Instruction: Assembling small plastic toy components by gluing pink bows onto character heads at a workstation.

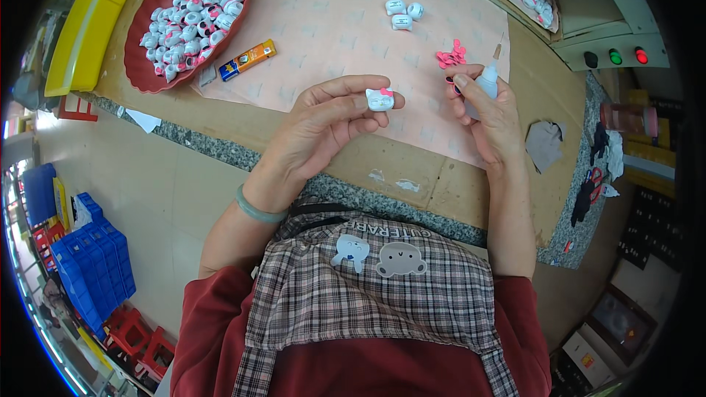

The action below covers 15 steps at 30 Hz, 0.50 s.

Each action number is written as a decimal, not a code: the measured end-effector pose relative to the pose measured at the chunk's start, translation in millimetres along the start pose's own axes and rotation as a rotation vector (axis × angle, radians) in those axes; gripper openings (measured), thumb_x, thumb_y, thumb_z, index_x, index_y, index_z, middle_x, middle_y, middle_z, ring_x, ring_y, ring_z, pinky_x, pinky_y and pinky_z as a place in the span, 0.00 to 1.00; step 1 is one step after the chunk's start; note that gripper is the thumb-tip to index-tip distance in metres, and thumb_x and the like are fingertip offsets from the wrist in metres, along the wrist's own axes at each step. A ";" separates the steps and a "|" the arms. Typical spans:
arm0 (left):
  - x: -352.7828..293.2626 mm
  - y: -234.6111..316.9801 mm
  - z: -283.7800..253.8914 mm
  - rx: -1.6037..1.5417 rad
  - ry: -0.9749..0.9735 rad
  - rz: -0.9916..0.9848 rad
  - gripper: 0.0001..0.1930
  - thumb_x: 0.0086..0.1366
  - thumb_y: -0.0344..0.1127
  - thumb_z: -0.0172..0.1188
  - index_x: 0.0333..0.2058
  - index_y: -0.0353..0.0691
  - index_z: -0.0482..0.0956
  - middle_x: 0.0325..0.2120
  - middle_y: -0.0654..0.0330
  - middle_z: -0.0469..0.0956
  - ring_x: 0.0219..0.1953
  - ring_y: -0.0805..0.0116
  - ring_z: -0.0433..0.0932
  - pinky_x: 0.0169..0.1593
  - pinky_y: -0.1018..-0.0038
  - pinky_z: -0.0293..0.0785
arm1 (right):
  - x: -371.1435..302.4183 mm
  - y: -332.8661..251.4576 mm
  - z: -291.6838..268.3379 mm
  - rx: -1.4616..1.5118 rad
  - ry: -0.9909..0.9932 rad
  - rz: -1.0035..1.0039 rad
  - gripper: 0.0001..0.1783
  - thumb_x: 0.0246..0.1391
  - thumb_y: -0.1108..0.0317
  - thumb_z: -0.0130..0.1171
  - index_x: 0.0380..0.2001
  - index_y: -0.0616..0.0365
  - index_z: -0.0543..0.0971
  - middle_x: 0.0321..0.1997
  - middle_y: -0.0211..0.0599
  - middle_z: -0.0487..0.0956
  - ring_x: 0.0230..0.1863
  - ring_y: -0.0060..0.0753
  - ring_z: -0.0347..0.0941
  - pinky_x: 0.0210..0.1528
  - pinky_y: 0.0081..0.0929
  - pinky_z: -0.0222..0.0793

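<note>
2 hands, fingers curled

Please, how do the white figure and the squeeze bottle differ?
The white figure is squat, with a pink bow; the squeeze bottle tapers to a thin tip. The left hand holds the figure; the right hand holds the bottle. Both are whitish.

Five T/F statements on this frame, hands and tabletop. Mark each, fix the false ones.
1. The left hand holds a white cat-head piece with a pink bow. True.
2. The right hand is empty. False: it holds a white bottle with a thin tip.
3. Loose pink pieces lie just beyond the right hand. True.
4. The red bowl is empty. False: it is heaped with small pieces.
5. A pale green bracelet circles the left wrist. True.
</note>
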<state>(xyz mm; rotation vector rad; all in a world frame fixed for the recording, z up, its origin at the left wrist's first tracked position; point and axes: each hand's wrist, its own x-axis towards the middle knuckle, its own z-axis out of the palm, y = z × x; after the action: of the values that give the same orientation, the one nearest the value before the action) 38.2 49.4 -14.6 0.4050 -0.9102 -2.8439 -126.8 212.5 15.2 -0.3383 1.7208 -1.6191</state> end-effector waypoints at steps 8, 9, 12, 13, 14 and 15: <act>1.1 -2.9 2.0 0.019 0.024 -0.011 0.15 0.62 0.24 0.52 0.48 0.28 0.72 0.41 0.42 0.76 0.37 0.69 0.79 0.43 0.79 0.77 | -2.0 1.8 1.1 0.176 -0.036 0.070 0.10 0.53 0.70 0.57 0.38 0.61 0.77 0.26 0.28 0.74 0.24 0.16 0.67 0.25 0.14 0.62; 1.2 -3.4 2.3 0.033 0.032 -0.010 0.15 0.62 0.25 0.52 0.48 0.28 0.72 0.41 0.43 0.76 0.37 0.69 0.79 0.43 0.79 0.77 | -1.7 3.3 -0.2 0.174 -0.061 0.057 0.10 0.52 0.71 0.57 0.39 0.62 0.76 0.26 0.30 0.74 0.25 0.17 0.68 0.26 0.15 0.63; 1.9 -4.6 5.2 0.059 0.041 -0.010 0.15 0.62 0.25 0.52 0.48 0.28 0.72 0.41 0.45 0.77 0.37 0.69 0.79 0.44 0.79 0.77 | -2.3 6.5 -5.1 0.167 -0.106 0.027 0.11 0.51 0.73 0.57 0.40 0.63 0.75 0.27 0.32 0.75 0.26 0.19 0.69 0.28 0.16 0.65; 1.8 -5.0 6.4 0.068 0.042 -0.009 0.15 0.62 0.25 0.52 0.48 0.29 0.72 0.40 0.46 0.77 0.38 0.69 0.79 0.44 0.78 0.77 | -2.0 8.6 -6.7 0.158 -0.130 0.004 0.12 0.51 0.73 0.57 0.40 0.63 0.75 0.28 0.32 0.75 0.26 0.20 0.69 0.28 0.16 0.66; 1.9 -5.5 7.5 0.076 0.044 -0.007 0.15 0.62 0.25 0.52 0.48 0.29 0.72 0.40 0.48 0.77 0.38 0.69 0.79 0.45 0.78 0.77 | -1.9 10.6 -8.2 0.148 -0.155 -0.018 0.12 0.50 0.74 0.58 0.40 0.63 0.75 0.28 0.33 0.75 0.26 0.20 0.69 0.29 0.16 0.66; 1.8 -6.1 7.9 0.086 0.048 -0.005 0.15 0.62 0.25 0.52 0.48 0.29 0.72 0.39 0.50 0.78 0.38 0.68 0.79 0.45 0.78 0.77 | -1.5 12.2 -8.8 0.140 -0.182 -0.040 0.13 0.50 0.74 0.58 0.40 0.64 0.75 0.28 0.34 0.75 0.27 0.21 0.69 0.29 0.16 0.66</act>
<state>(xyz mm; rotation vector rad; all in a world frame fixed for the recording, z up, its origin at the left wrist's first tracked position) 33.9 58.3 -12.3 0.4833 -1.0267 -2.7933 -128.1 222.1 3.6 -0.4396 1.4655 -1.6728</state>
